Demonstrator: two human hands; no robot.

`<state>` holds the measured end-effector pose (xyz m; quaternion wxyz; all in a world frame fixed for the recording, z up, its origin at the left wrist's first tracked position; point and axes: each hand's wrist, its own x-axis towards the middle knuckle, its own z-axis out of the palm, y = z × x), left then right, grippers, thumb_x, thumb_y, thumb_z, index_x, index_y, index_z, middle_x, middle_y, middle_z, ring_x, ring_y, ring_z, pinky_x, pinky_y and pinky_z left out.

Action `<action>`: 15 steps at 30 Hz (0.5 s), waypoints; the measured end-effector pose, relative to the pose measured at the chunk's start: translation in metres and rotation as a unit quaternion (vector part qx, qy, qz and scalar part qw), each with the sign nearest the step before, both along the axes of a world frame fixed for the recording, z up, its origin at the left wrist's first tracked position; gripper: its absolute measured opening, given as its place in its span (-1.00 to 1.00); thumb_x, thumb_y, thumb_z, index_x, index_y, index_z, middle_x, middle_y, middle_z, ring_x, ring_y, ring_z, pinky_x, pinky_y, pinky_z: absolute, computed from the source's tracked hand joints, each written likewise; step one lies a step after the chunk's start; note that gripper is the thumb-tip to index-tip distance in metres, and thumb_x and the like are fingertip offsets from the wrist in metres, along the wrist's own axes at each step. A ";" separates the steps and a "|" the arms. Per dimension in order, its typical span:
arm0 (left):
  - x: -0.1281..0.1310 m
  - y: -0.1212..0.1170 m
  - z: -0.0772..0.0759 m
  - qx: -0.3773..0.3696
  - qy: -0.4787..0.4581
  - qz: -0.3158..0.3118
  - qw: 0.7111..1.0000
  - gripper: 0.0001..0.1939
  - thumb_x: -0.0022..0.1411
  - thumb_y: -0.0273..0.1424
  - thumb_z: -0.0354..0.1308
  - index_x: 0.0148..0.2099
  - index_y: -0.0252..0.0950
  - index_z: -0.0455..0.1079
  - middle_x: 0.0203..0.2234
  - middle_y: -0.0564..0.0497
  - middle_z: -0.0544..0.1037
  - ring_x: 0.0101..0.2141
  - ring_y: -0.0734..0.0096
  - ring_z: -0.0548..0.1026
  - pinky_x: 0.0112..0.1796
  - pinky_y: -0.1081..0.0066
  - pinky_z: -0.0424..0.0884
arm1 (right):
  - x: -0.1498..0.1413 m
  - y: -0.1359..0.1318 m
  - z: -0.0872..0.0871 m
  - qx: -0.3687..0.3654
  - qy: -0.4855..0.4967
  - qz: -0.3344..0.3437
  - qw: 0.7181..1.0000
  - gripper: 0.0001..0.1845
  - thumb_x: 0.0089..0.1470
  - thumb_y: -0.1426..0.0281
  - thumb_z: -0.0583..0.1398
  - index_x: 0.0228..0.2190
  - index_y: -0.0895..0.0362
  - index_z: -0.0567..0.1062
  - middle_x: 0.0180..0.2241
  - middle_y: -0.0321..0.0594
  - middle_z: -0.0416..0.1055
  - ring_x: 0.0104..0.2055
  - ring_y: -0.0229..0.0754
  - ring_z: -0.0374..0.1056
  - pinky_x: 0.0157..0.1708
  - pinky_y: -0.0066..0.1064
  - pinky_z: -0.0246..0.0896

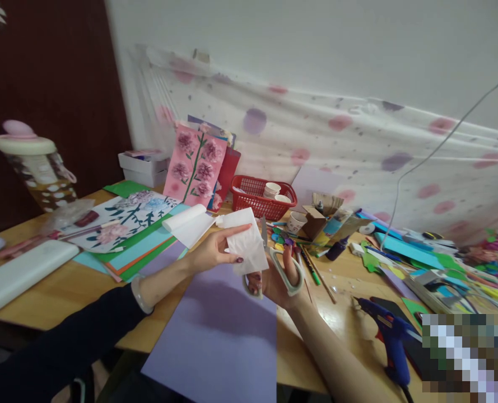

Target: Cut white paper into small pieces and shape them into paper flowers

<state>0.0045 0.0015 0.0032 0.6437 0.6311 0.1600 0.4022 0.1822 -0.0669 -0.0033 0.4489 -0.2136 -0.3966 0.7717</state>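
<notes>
A piece of thin white paper (252, 249) is pinched between the thumb and fingers of my left hand (217, 249), held up over the table. My right hand (280, 285) has its thumb and fingers through the pale handles of a pair of scissors (297, 284). The handles are spread apart, and one metal blade shows beside the paper's right edge; the paper hides part of the scissors. Below both hands lies a sheet of purple paper (223, 336), reaching over the table's front edge.
Coloured sheets (133, 254) and a white paper roll (185, 218) lie at left. Behind stand a pink flower picture (194, 165) and a red basket (252, 198) with paper cups. Pens and brushes lie right of centre. A blue glue gun (389, 330) rests at front right.
</notes>
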 end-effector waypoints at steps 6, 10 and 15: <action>0.000 0.001 -0.003 -0.008 -0.016 -0.007 1.000 -0.17 -0.11 -0.56 0.33 0.22 -0.23 0.15 0.09 -0.14 0.37 0.05 0.21 0.34 0.03 0.28 0.27 | -0.001 0.001 -0.004 0.029 -0.031 -0.042 0.998 -0.38 -0.06 -0.23 -0.05 -0.54 0.05 0.39 -0.65 -0.31 0.16 -0.65 -0.27 0.05 -0.63 -0.38 0.00; 0.000 0.001 -0.003 -0.005 -0.023 0.000 1.000 -0.17 -0.11 -0.55 0.33 0.22 -0.23 0.14 0.11 -0.14 0.34 0.07 0.21 0.32 0.04 0.26 0.26 | -0.003 0.004 -0.007 0.027 -0.052 -0.062 0.996 -0.33 -0.08 -0.26 -0.07 -0.62 0.07 0.34 -0.71 -0.35 0.09 -0.71 -0.33 -0.05 -0.72 -0.44 -0.14; 0.000 0.001 -0.002 -0.015 -0.026 0.002 1.000 -0.16 -0.14 -0.55 0.34 0.22 -0.23 0.16 0.09 -0.15 0.37 0.07 0.20 0.32 0.06 0.23 0.24 | -0.004 0.006 -0.006 0.025 -0.077 -0.059 0.995 -0.29 -0.20 -0.30 0.00 -0.74 0.11 0.25 -0.80 -0.43 -0.04 -0.78 -0.42 -0.20 -0.77 -0.49 -0.27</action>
